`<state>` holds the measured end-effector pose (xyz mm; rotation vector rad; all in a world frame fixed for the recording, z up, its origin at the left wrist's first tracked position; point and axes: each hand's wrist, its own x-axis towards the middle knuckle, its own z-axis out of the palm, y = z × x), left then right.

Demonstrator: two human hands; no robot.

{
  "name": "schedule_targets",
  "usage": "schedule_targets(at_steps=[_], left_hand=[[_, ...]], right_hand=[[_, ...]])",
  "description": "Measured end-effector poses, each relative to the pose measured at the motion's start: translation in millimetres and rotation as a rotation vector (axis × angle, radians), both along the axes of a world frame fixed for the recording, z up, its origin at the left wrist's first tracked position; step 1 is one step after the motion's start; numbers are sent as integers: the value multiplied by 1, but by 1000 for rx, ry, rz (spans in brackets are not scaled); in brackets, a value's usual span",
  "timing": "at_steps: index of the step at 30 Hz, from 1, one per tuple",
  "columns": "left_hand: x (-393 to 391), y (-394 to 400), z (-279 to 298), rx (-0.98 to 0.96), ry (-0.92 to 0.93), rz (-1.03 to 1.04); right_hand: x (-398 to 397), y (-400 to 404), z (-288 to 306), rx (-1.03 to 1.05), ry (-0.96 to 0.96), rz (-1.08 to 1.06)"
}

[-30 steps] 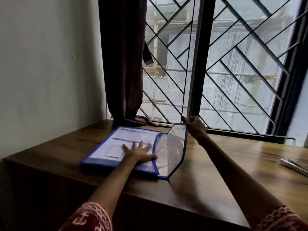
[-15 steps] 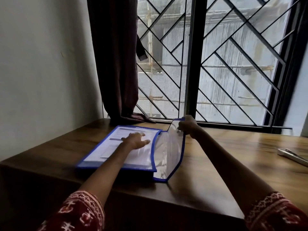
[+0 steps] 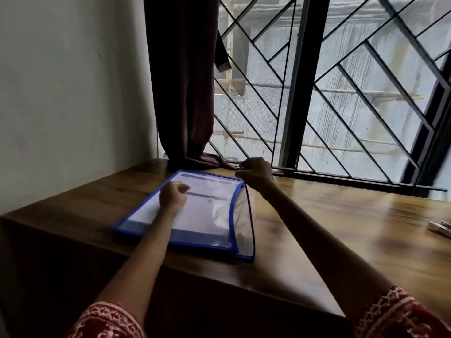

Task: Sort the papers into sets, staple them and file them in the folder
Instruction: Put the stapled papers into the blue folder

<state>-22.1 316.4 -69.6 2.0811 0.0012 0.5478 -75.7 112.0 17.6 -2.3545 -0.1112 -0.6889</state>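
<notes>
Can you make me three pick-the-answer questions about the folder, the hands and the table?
1. Where does the stapler lie?
A. inside the folder
B. at the table's right edge
C. on the window sill

2. What colour is the folder's border?
A. blue
B. green
C. red

3. What is the right hand doing?
A. lying flat on the table
B. holding the stapler
C. pinching the flap's top corner

Answers:
1 B, the stapler sits far right, apart from the folder.
2 A, a blue strip runs round the clear folder.
3 C, its fingers close on the flap's far corner, while the left hand rests on the papers.
</notes>
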Motion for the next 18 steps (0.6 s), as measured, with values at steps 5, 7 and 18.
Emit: schedule_targets(at_steps=[5,7,18], left_hand=[[-2,21,1,139,141,222],[-1,29,-2,234,210,242],[-5,27,-4,308,183,246]], right_hand=[[11,44,-19,-288,149,44],[20,54,-42,-342,273,58],[9,49,-62,-412,197,35]])
